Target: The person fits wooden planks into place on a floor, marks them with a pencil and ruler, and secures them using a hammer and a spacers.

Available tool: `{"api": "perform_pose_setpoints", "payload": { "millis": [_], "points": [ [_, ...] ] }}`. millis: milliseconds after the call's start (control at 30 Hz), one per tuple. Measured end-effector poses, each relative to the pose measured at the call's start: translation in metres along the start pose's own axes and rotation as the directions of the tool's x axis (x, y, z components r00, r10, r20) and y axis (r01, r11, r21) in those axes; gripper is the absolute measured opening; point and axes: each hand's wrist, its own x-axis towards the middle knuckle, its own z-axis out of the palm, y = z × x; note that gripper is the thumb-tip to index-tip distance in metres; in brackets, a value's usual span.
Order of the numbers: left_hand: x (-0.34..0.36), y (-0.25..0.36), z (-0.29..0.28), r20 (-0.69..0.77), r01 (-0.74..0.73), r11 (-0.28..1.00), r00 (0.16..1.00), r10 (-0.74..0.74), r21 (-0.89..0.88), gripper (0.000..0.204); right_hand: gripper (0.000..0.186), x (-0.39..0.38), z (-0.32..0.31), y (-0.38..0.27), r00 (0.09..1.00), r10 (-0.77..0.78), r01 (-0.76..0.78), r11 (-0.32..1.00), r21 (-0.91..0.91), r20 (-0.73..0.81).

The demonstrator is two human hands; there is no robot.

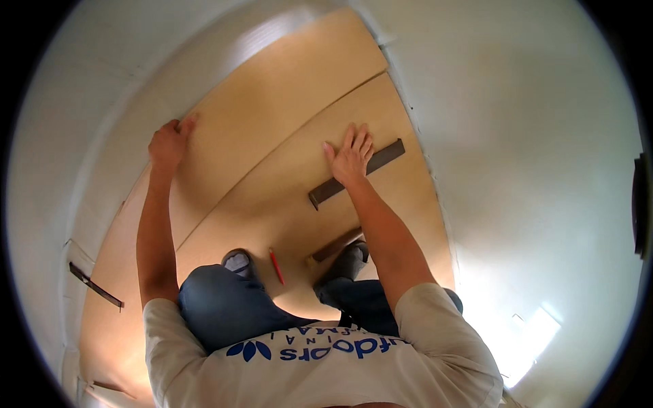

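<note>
My left hand (169, 144) is at the left edge of the upper tan board (292, 71), fingers curled onto it. My right hand (350, 155), fingers spread, lies palm down on the tan board beside it (401, 224), across a dark flat bar (326, 192). Part of that bar is hidden under the hand. A straight seam runs between the two boards. A red pencil (276, 267) lies on the board between my feet, and a second, shorter dark piece (333, 246) lies by my right shoe, partly covered by it.
I squat on the boards, which are bordered by pale walls (530, 170) on both sides. Another narrow dark strip (95, 284) is at the lower left near the wall. A bright patch of light falls at the lower right, and a dark object (638, 204) sits at the far right rim.
</note>
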Motion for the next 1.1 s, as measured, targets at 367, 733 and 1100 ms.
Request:
{"api": "perform_pose_setpoints", "payload": {
  "millis": [367, 733, 1100],
  "points": [
    [0.016, 0.013, -0.006, 0.048, -0.024, 1.0, 0.999, 0.024, -0.001, 0.075, 0.101, 0.009, 0.01, 0.001, 0.999, 0.01, -0.008, 0.998, -0.055, 0.049],
    [0.02, 0.015, 0.011, 0.057, -0.021, 0.999, 0.998, 0.019, 0.037, 0.076, 0.102, 0.006, 0.01, 0.003, 0.999, -0.008, 0.01, 0.999, -0.05, 0.052],
    [-0.006, -0.038, 0.018, 0.077, 0.019, 0.999, 0.997, -0.021, 0.028, 0.078, 0.101, 0.005, 0.043, -0.017, 0.993, -0.098, 0.103, 0.993, -0.066, 0.063]
  ]
}}
